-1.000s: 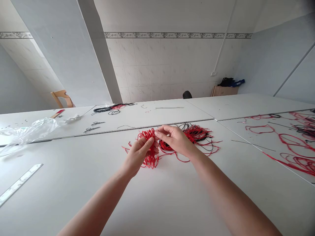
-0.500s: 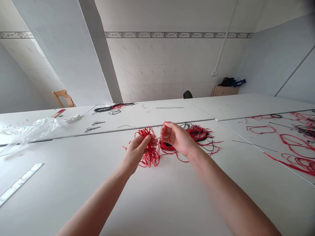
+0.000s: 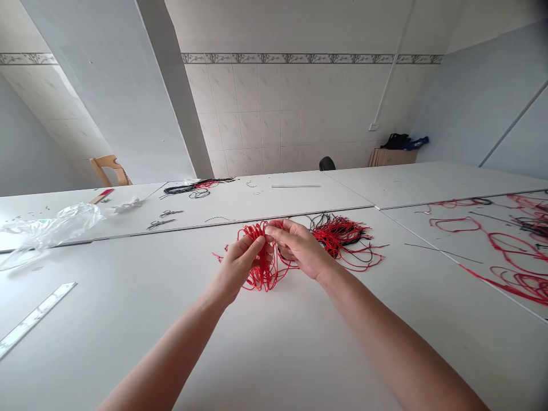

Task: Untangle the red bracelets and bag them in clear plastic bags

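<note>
A looped bundle of red cord [image 3: 264,277] hangs from my left hand [image 3: 240,260], whose thumb and fingers close round its middle. The lower loops come down at the white table. My right hand [image 3: 299,245] meets the bundle at its upper right side, thumb and forefinger pinched on a strand of red cord; the other fingers are partly hidden. Just behind the right hand, a pile of red and black cords [image 3: 342,234] lies on the table, its loose ends spread to the right.
Two pairs of scissors [image 3: 165,221] lie left of the hands, beyond the table seam. Farther left are a clear plastic bag [image 3: 64,225] and a flat strip [image 3: 36,319]. Black cords [image 3: 184,187] lie at the back, and loose red cords [image 3: 509,245] spread over the right side.
My right hand has moved left to the top of the red bundle, bringing its pinched strand along. My left hand keeps its hold in nearly the same place.
</note>
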A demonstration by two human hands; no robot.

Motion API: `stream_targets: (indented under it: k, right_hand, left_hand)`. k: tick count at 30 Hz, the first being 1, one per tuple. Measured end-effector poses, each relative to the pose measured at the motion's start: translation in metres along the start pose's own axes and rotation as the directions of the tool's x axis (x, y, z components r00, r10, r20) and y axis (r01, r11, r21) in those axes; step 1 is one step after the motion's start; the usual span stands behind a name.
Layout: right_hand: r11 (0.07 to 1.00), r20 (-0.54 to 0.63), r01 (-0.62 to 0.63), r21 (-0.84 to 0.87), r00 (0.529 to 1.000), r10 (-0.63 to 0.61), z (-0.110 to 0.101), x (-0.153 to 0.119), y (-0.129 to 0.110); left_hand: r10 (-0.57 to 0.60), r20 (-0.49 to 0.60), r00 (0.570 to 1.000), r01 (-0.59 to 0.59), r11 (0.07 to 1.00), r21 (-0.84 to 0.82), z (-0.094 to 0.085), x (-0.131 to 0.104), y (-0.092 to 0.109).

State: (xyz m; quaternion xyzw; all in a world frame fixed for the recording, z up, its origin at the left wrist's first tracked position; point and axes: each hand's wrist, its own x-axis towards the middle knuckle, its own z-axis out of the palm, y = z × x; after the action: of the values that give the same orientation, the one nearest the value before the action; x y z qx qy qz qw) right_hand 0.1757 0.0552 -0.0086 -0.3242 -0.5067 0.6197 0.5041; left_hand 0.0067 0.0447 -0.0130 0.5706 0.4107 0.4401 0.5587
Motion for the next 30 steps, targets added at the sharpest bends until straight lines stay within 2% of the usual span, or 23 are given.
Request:
stream_targets:
  k: [7, 11, 15, 19, 22, 27, 30]
  right_hand:
    - [0.996, 0.013, 0.059, -0.061, 0.998, -0.058, -0.0012, 0.0006, 0.0018]
    - [0.999, -0.01, 0.024, -0.047, 1.0, -0.025, -0.0007, -0.0001, -0.001]
    - [0.995, -0.045, 0.007, 0.095, 0.999, -0.003, -0.0002, 0.0015, -0.0011]
    - [0.956, -0.099, 0.011, 0.294, 0.995, 0.019, -0.0007, 0.0048, -0.0004]
    - [0.927, -0.115, -0.009, 0.375, 0.992, 0.056, -0.0023, 0.0072, -0.0003]
    - [0.827, 0.012, -0.119, 0.549, 0.991, 0.135, -0.005, 0.0089, 0.0007]
    - [0.876, 0.069, -0.142, 0.462, 0.99, 0.124, -0.004, 0.0073, 0.0015]
  left_hand:
    - [-0.001, -0.003, 1.0, 0.001, 1.0, 0.009, 0.0028, -0.0016, 0.0022]
    - [0.001, -0.001, 1.0, -0.001, 1.0, 0.009, 0.0009, 0.0004, -0.0005]
    - [0.002, -0.007, 1.0, -0.002, 1.0, 0.022, -0.0019, 0.002, -0.002]
    - [0.016, -0.001, 1.0, -0.016, 1.0, 0.005, -0.003, 0.0026, -0.0018]
    - [0.027, -0.005, 1.0, -0.027, 1.0, -0.011, -0.0031, 0.0034, -0.0025]
    - [0.028, -0.019, 0.999, -0.029, 0.997, -0.066, -0.0036, 0.0048, -0.0047]
    - [0.026, -0.027, 0.999, -0.029, 0.996, -0.089, -0.004, 0.0048, -0.0046]
